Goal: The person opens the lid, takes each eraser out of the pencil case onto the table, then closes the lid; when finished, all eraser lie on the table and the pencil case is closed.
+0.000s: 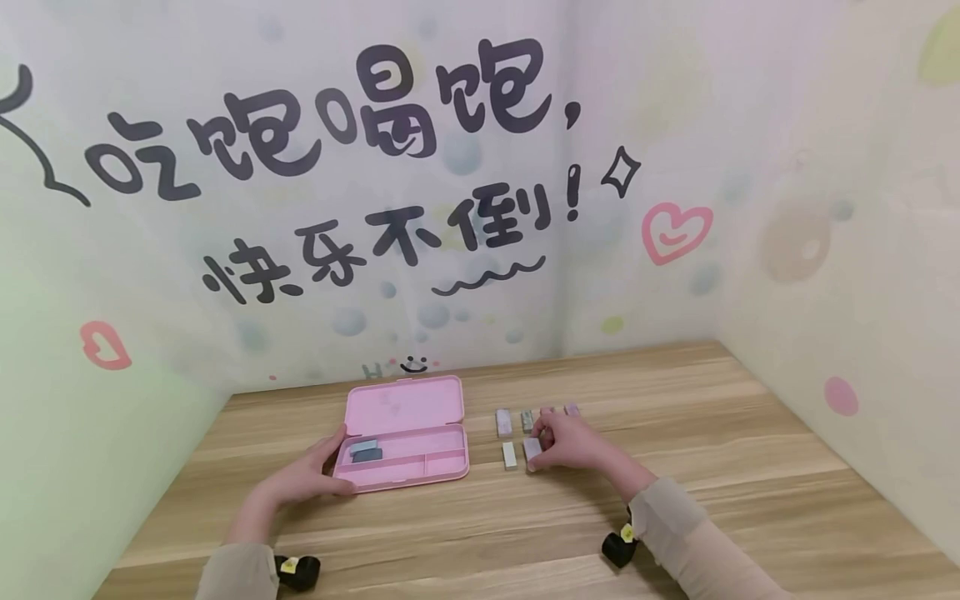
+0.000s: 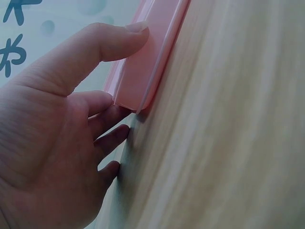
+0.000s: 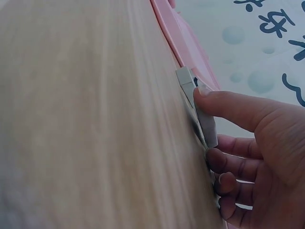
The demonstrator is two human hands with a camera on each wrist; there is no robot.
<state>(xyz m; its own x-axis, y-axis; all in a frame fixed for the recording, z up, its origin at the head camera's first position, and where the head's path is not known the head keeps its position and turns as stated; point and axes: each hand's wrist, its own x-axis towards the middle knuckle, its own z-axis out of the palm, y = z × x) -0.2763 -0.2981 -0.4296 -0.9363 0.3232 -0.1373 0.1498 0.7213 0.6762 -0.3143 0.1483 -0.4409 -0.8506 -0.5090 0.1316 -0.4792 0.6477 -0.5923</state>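
An open pink pencil case [image 1: 447,439] lies on the table with its lid folded back. Two small grey-blue blocks [image 1: 367,456] sit in its long rear compartment, toward the left. My left hand [image 1: 305,477] grips the case's left end, the thumb [image 2: 136,36] on its front side and the fingers around the far corner. To the right of the case, my right hand [image 1: 572,443] pinches a pale purple block [image 1: 532,448] between thumb and fingers. In the right wrist view the thumb presses a small rectangular block [image 3: 185,76], while curled fingers partly hide what lies behind.
Beside the held block lies a whitish block [image 1: 510,456]. Behind them runs a row of small blocks: a pale marbled one [image 1: 503,422], a grey-green one [image 1: 527,421] and more partly behind my right hand. A printed cloth wall [image 1: 480,333] borders the table's back.
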